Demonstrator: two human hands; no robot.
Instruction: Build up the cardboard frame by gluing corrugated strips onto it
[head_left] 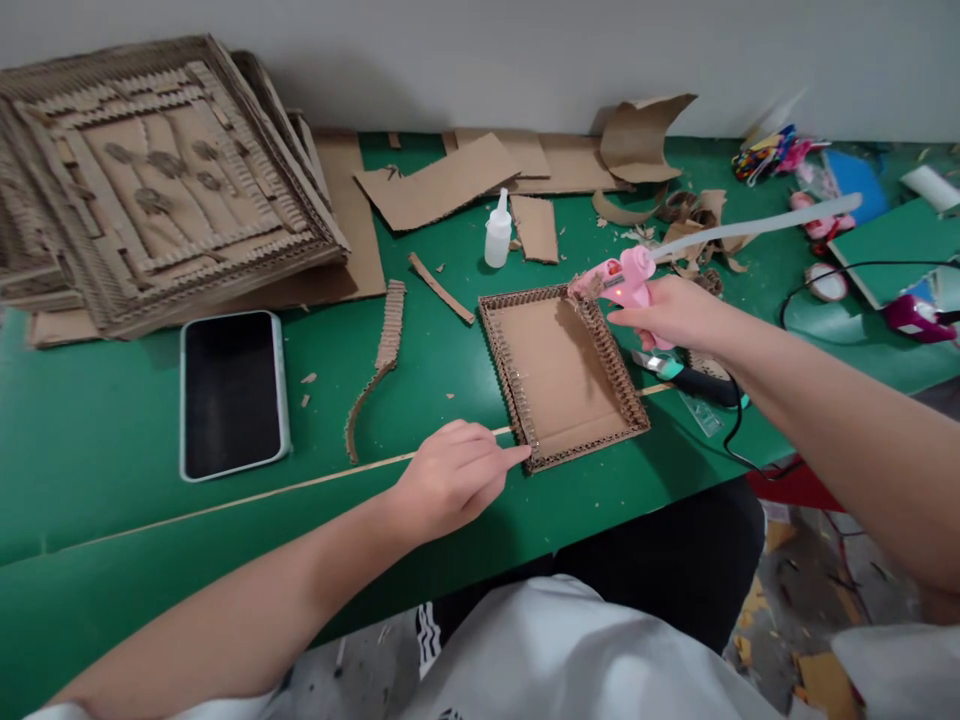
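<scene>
Head view: right hand (679,312) around partly hidden glue gun (636,272); left hand (454,475) at tray (559,365), grip unclear

Around the tray (555,375) on our table (90,420), we find the phone (234,395) at nine o'clock, the stacked panels (172,190) at ten, the bottle (496,243) at eleven, the glue gun (634,284) at one and the cutter (703,384) at three.
</scene>
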